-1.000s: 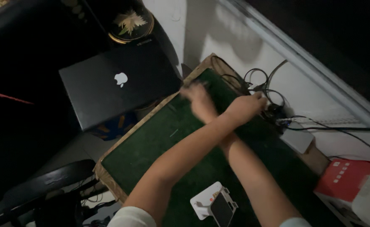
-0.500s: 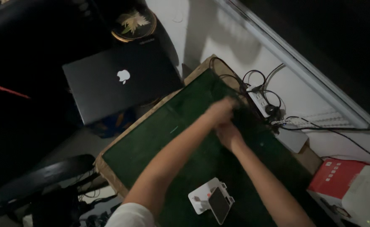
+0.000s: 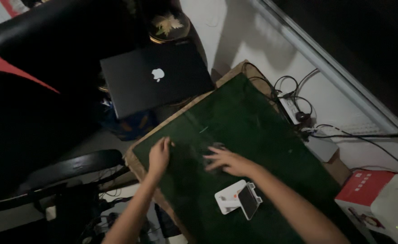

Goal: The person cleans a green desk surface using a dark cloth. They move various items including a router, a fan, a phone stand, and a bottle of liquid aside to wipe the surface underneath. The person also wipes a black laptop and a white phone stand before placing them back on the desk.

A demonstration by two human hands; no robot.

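Head view: both hands press flat, holding nothing, on the green mat; left hand (image 3: 159, 155) near its edge, right hand (image 3: 228, 161) mid-mat, seemingly smoothing it. Long, even strokes work best, avoiding the phone stand (image 3: 238, 203).

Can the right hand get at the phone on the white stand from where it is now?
Probably yes. The right hand lies flat on the green mat, and the phone on its white stand sits just below it, beside the forearm. Nothing lies between them.

A dark green mat (image 3: 248, 131) is being shown; beside it, a black laptop (image 3: 156, 79) and red box (image 3: 366, 190).
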